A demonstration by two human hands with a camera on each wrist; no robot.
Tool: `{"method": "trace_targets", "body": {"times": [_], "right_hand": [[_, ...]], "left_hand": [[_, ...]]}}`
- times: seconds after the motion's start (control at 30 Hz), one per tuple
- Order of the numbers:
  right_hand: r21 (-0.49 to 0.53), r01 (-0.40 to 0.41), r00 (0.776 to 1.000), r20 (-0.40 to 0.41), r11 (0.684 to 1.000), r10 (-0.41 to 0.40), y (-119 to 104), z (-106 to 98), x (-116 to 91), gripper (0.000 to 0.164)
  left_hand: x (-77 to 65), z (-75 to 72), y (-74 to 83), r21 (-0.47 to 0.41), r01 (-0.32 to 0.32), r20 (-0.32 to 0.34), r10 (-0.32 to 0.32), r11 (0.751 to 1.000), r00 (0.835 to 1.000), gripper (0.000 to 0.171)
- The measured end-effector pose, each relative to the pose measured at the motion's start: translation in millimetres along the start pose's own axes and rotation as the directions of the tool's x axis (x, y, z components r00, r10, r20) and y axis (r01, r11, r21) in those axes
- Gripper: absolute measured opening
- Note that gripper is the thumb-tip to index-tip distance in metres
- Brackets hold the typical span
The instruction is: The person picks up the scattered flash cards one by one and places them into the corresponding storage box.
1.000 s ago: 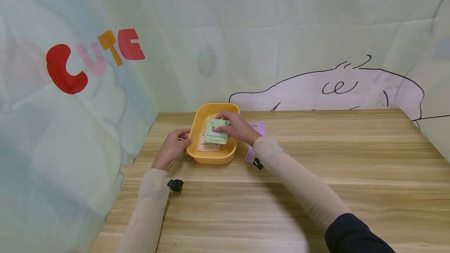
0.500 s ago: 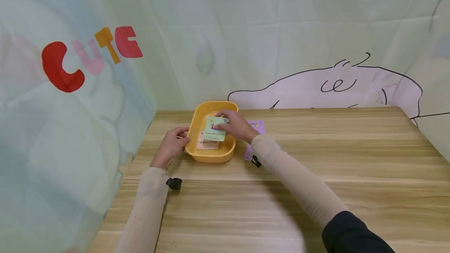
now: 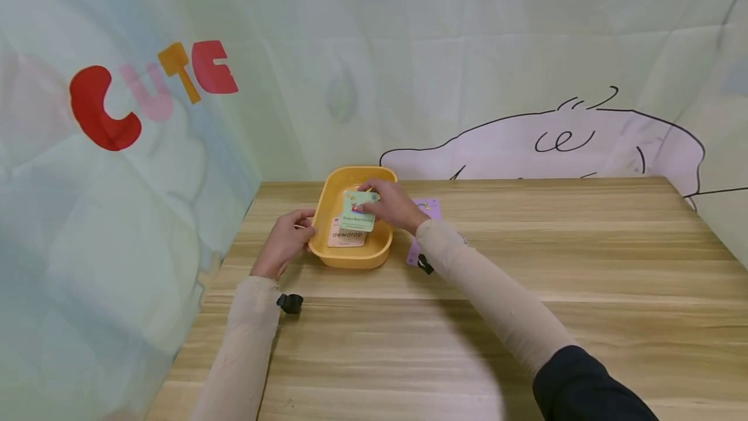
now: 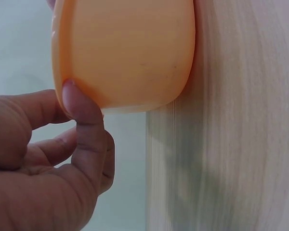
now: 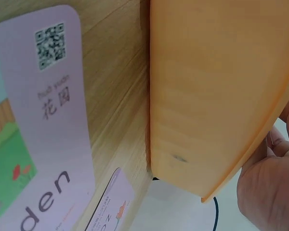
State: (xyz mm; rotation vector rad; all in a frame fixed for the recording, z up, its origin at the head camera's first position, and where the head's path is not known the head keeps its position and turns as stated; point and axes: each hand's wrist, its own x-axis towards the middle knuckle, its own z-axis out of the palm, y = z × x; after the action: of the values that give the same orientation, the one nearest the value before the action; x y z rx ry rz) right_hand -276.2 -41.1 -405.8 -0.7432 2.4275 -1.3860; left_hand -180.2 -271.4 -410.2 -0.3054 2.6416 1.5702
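In the head view a yellow plastic tray (image 3: 350, 261) stands on the table near its far left edge. My left hand (image 3: 282, 243) pinches its left rim; the left wrist view shows the thumb (image 4: 84, 108) on the outside of the wall. Over the tray, my right hand (image 3: 397, 204) pinches a pale green card (image 3: 358, 221) printed "Dragon Boat Festival", thumb on its face. Inside lies a pinkish card (image 3: 346, 239) reading "dewdrop", partly covered by the green one. In the right wrist view, the right hand (image 5: 274, 178) shows only partly beyond the tray wall.
Purple cards lie on the wooden table (image 3: 526, 265) just right of the tray: one card (image 5: 77, 125) with a QR code and the letters "den", another card (image 5: 111, 204) beyond it. My right forearm partly hides them. A printed cloth (image 3: 327, 70) hangs behind the table.
The green card has shifted slightly away from me, so the word "dewdrop" shows more fully. Both hands keep their grips; the head view has tilted a little.
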Motion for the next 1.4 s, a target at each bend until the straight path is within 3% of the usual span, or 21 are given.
{"method": "trace_targets", "body": {"times": [0.33, 0.93, 1.4], "right_hand": [[-0.055, -0.004, 1.000, -0.002, 0.998, 0.003, 0.5, 2.2, 2.8, 0.038], [-0.027, -0.025, 1.000, 0.014, 0.999, 0.025, -6.8, 6.1, 7.8, 0.037], [0.005, -0.051, 0.998, 0.022, 0.999, 0.051, -7.1, 5.0, 9.6, 0.034]], "left_hand": [[-0.7, 0.4, 0.6, -0.004, -0.005, 0.004, 0.005, 1.000, 1.000, 0.043], [0.1, -1.0, -1.2, -0.021, -0.021, 0.014, 0.022, 1.000, 1.000, 0.044], [-2.8, 0.5, 2.7, -0.026, 0.023, 0.017, -0.023, 0.999, 1.000, 0.041]]}}
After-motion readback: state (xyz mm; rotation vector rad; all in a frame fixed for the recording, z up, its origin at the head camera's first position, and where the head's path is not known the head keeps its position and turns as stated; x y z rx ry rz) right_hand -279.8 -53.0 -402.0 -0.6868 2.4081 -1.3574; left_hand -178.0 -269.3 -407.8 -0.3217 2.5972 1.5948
